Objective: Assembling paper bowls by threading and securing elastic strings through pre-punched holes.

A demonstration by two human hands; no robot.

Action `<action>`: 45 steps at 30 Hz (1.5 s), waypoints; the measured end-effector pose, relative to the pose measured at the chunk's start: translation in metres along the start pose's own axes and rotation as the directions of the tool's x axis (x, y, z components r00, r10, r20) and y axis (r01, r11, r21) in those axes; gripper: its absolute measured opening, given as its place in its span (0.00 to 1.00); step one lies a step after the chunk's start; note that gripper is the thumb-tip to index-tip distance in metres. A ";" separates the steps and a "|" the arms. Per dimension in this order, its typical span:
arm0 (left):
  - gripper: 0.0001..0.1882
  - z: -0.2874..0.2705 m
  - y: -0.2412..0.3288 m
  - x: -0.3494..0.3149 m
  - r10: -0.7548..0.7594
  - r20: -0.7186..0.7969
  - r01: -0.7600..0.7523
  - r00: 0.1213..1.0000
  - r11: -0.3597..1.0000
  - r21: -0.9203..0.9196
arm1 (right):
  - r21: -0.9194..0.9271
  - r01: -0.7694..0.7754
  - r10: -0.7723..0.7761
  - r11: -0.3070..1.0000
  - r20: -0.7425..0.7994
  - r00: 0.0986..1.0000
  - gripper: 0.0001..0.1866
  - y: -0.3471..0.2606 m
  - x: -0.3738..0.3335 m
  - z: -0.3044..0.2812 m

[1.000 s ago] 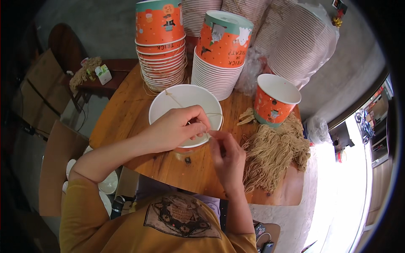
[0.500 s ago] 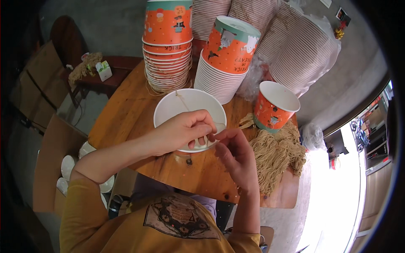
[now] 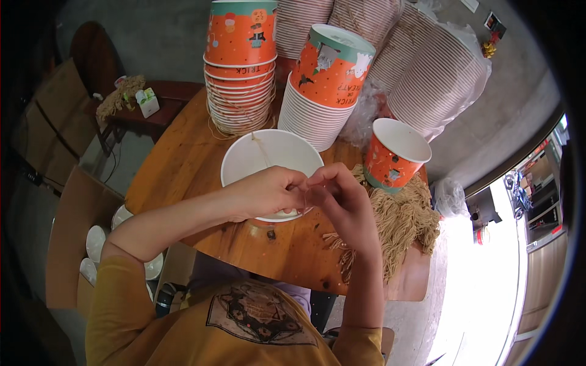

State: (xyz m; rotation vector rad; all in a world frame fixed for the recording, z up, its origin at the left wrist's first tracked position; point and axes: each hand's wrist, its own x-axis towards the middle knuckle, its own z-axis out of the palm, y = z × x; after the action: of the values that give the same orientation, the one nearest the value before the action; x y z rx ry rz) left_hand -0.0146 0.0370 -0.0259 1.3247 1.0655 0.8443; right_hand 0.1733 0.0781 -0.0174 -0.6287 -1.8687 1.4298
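Note:
A white-lined paper bucket [image 3: 241,160] stands mouth up in front of me. A tan cord [image 3: 259,145] runs from its far inner wall toward my hands. My left hand [image 3: 268,190] is closed at the near right part of the rim, its fingers curled round the cord. Against its fingertips, my right hand [image 3: 343,202] pinches, thumb and forefinger together, at the cord's end. The fingers hide most of the cord there. Beside my right forearm lies a heap of tan cords [image 3: 403,226], with an orange bucket [image 3: 395,155] upright at its far edge.
Upside-down orange buckets [image 3: 244,39] form a stack at the back, with cords hanging round the rims. Another stack [image 3: 332,67] stands beside it. Bagged stacks of buckets [image 3: 436,79] lean by the wall. A cardboard box [image 3: 70,244] with white buckets sits left of the wooden table [image 3: 177,161].
My right hand has moved up against my left hand, and the fingers of both have drawn together. Some loose cord ends now show left of my right forearm.

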 end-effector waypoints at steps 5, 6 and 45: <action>0.10 -0.007 0.004 0.000 -0.108 0.097 0.116 0.989 0.990 -0.077 | -0.174 0.048 -0.080 0.984 -0.180 0.980 0.06 0.012 -0.001 0.003; 0.10 -0.008 0.003 0.001 -0.112 0.150 0.130 0.982 0.985 -0.113 | -0.332 0.045 -0.138 0.942 -0.263 0.955 0.05 0.013 -0.003 0.004; 0.13 -0.007 0.009 0.007 -0.135 0.145 0.148 0.980 0.986 -0.079 | -0.369 -0.010 -0.152 0.929 -0.409 0.900 0.09 0.024 -0.045 0.030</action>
State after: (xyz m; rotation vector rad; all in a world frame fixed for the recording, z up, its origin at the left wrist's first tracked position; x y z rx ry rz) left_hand -0.0183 0.0468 -0.0179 1.1994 0.9878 0.6757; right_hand 0.1784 0.0327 -0.0556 -0.9587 -1.7756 0.8057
